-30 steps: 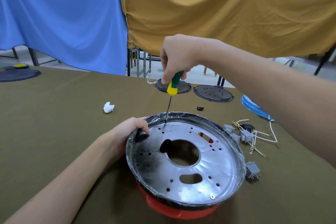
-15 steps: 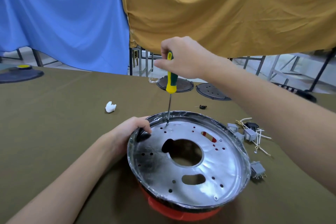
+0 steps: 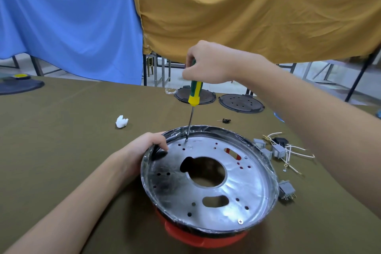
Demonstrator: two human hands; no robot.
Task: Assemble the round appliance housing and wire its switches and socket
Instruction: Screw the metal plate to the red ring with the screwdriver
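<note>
The round housing [image 3: 257,196] lies on the table in front of me: a silver perforated metal plate with a black rim, on a red base [image 3: 198,237]. My left hand [image 3: 144,148] grips its left rim, fingers curled over the edge. My right hand [image 3: 206,64] holds a green and yellow screwdriver [image 3: 194,93] upright. Its tip stands on a screw near the plate's far left edge. Another screw [image 3: 240,221] sits at the plate's near right. Grey switches [image 3: 278,150], a black socket [image 3: 280,140] and loose white wires [image 3: 296,149] lie to the right of the housing.
One more grey switch [image 3: 287,189] lies by the housing's right rim. Two dark round plates [image 3: 241,103] sit at the table's far edge. A white plastic piece [image 3: 121,121] lies to the left, a small black part [image 3: 226,120] behind the housing. A dark disc [image 3: 18,85] is far left.
My right hand has turned on the screwdriver handle, its grip shifting round. The tip has stayed on the same screw and my left hand has kept its hold on the rim.
</note>
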